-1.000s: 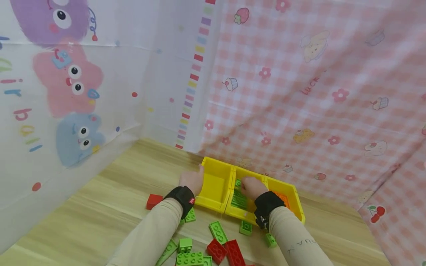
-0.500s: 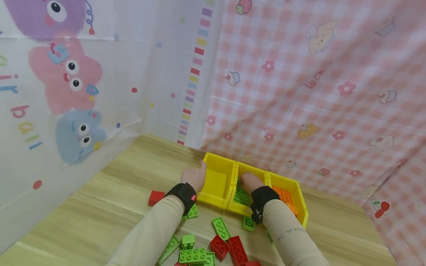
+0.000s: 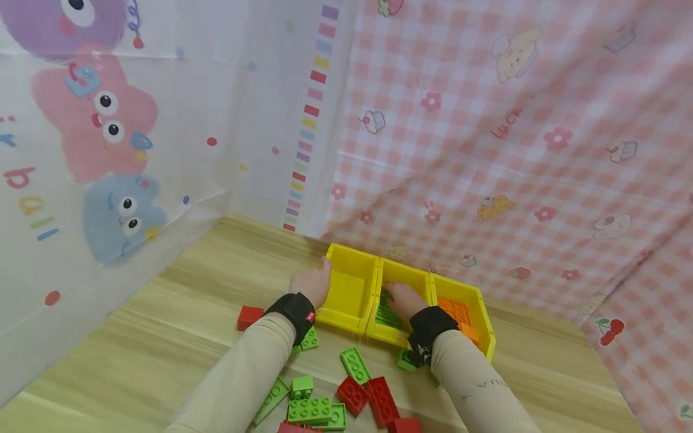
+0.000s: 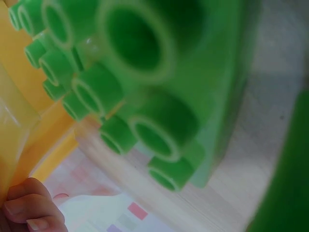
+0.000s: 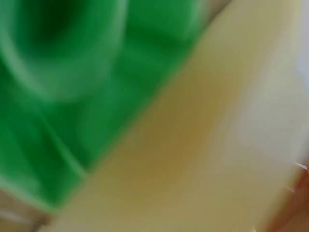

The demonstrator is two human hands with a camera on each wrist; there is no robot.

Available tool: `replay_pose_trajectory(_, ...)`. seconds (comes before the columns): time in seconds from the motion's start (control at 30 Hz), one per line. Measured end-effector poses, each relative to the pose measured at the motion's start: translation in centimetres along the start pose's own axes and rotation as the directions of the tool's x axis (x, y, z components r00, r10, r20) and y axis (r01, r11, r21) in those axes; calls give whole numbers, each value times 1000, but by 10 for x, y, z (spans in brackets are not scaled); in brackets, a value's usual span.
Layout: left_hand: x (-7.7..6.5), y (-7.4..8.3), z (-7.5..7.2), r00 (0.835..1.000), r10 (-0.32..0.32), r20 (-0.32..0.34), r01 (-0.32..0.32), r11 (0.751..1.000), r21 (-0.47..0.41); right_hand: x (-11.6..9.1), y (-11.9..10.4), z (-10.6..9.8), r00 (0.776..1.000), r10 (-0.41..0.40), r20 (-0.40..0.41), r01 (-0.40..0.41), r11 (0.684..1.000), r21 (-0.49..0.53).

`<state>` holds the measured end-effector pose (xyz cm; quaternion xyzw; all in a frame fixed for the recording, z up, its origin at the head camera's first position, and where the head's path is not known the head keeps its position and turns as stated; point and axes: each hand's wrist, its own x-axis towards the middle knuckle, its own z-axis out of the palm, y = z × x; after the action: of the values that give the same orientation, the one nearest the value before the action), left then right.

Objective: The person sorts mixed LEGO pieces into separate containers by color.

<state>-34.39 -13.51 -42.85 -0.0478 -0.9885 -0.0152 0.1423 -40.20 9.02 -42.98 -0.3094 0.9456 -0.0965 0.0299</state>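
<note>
The left hand (image 3: pixel 311 286) grips a yellow bin (image 3: pixel 346 296). Apart, the right hand (image 3: pixel 405 299) is at green bricks (image 3: pixel 387 314) inside, its hold unclear.

From the head I look forward and down over the yellow plastic three-compartment tray (image 3: pixel 346 291); my left wrist view peers closely past a studded green plastic brick (image 4: pixel 205 72) at pink-checked cloth (image 3: pixel 449 150) both share; my right sits close to blurred green plastic (image 5: pixel 96 121).
</note>
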Motion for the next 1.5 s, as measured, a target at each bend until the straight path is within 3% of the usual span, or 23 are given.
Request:
replay_pose_trajectory(0.17, 8, -5, -2, 999, -16, 49, 16, 1000, -2, -27, -32, -16, 987, 21, -157, -5, 994, 106)
replay_pose_trajectory(0.27, 13, -6, -4, 997, -20, 78, 21, 1000, -11, -47, -53, -23, 983, 8, -184, 19, 990, 143)
replay_pose_trajectory(0.33, 15, -7, -3, 997, -15, 74, 16, 1000, -22, -59, -66, -24, 988, -38, -148, 61, 986, 155)
replay_pose_trajectory(0.47, 16, -11, -3, 997, -14, 71, 17, 999, -42, -71, -89, -17, 993, -116, 12, 113, 983, 147)
replay_pose_trajectory(0.57, 16, -14, -6, 994, -28, 105, 34, 998, -57, -70, -105, -9, 987, -112, 119, 104, 992, 69)
replay_pose_trajectory(0.73, 16, -16, -4, 989, -43, 139, 52, 997, -57, -66, -121, 0, 984, -90, 152, 96, 995, -30)
replay_pose_trajectory(1.1, 11, -8, 2, 988, -48, 146, 57, 997, -57, -72, -124, 15, 987, -115, 115, 124, 989, -79)
replay_pose_trajectory(1.27, 9, -3, -2, 985, -40, 169, 50, 997, -57, -80, -118, -3, 987, -86, 132, 78, 995, 65)
replay_pose_trajectory(1.4, 9, 1, -6, 985, -36, 170, 46, 997, -56, -84, -105, -25, 997, -63, 33, 58, 987, 153)
replay_pose_trajectory(1.5, 8, 4, -8, 985, -28, 170, 36, 998, -45, -86, -89, -40, 998, 10, -61, 2, 982, 190)
